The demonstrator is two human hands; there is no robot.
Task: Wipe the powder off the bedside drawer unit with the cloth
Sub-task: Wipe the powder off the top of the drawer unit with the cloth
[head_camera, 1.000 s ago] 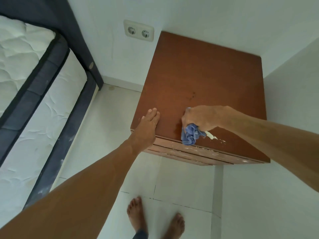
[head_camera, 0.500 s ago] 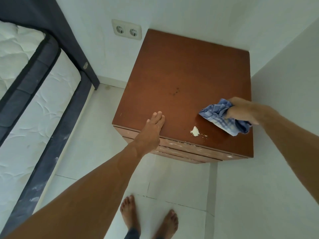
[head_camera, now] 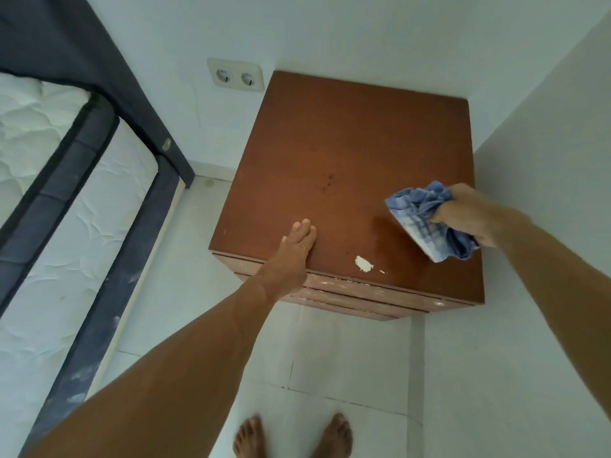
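The brown bedside drawer unit (head_camera: 347, 153) stands in the room's corner. A small clump of white powder (head_camera: 363, 263) lies on its top near the front edge, with a few specks beside it and on the drawer fronts. My right hand (head_camera: 469, 216) grips a bunched blue checked cloth (head_camera: 420, 223) over the right part of the top, to the right of the powder and apart from it. My left hand (head_camera: 292, 256) rests flat, fingers together, on the front left of the top, holding nothing.
A bed with a white quilted mattress (head_camera: 49, 200) and dark frame (head_camera: 142, 94) fills the left. A double wall socket (head_camera: 235, 75) sits behind the unit. A white wall (head_camera: 545, 160) closes the right side. My bare feet (head_camera: 294, 438) stand on the pale tiled floor.
My right hand swept the cloth from the front edge over the powder to the right side of the top, leaving a small clump behind. The left hand stayed put.
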